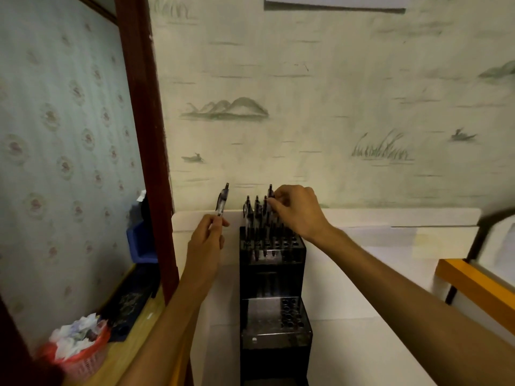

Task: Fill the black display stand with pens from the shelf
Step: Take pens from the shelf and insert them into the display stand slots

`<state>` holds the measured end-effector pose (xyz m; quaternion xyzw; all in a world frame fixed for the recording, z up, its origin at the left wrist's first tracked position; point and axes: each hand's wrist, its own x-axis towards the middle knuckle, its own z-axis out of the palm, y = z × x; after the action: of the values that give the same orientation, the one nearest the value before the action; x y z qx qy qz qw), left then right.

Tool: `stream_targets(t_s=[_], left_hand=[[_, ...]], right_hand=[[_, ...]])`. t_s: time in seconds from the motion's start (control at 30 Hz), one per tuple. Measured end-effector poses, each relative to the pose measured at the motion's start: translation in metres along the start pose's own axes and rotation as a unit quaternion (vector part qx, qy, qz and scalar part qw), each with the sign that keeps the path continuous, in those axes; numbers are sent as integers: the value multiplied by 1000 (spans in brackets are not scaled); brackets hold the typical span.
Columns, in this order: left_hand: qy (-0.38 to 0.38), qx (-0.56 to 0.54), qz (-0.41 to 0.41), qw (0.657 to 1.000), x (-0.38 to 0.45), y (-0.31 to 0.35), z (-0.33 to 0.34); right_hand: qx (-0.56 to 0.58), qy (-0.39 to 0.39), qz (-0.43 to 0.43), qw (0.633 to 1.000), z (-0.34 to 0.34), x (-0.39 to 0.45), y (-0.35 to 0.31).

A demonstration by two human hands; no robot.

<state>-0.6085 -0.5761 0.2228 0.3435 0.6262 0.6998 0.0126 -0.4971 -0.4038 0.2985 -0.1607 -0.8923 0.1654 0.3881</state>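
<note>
So the tall black plastic display stand with rows of round holes [274, 277] sits dead centre on the white desk [362, 288], backed up near the cream wallpaper with ink-style hills and reeds [306, 107]. Its top tier already has a handful of dark-capped clear pens [255, 215] standing upright in the back-left holes; the lower tier at 6 o'clock looks unfilled as far as I can tell.

Left hand [206, 246] is at about 9 o'clock from the stand, just beside it, fingers pinched around the lower barrel of a single clear pen with a black clip [222, 203], which points up and leans slightly right. Right hand [298, 211] hangs over the top tier at 12 o'clock, fingers curled and pinching the top of another dark pen [269, 195] among the standing ones. Can't tell whether its tip is seated in a hole.

Off at 8 o'clock there's a red mesh basket stuffed with crumpled paper [79, 344] on a wooden ledge, and a blue plastic bin [139, 240] further back at 9 o'clock.
</note>
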Motion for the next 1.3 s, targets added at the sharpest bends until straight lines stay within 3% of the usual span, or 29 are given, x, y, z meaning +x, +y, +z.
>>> stream_targets(t_s=[0.2,0.53,0.7,0.87,1.0,1.2,1.3], left_hand=[[-18,3,-4,1000,4,12,7],[-14,12,-2,1000,1,18,13],[0,54,8,999,1,24,18],[-28,133,57,989,2,34,26],[-53,173,81,980,-1,38,33],[-84,259,123,954,-3,38,41],[-81,324,140,932,-3,36,34]], right_hand=[[-29,-53,-3,998,10,-9,2],[3,-50,52,997,9,-18,9],[171,-41,106,979,-6,-21,3],[396,-87,169,898,-20,-24,-13],[433,-84,176,880,-24,-26,-10],[480,-20,216,850,-22,-26,-2],[458,25,209,863,-25,-22,3]])
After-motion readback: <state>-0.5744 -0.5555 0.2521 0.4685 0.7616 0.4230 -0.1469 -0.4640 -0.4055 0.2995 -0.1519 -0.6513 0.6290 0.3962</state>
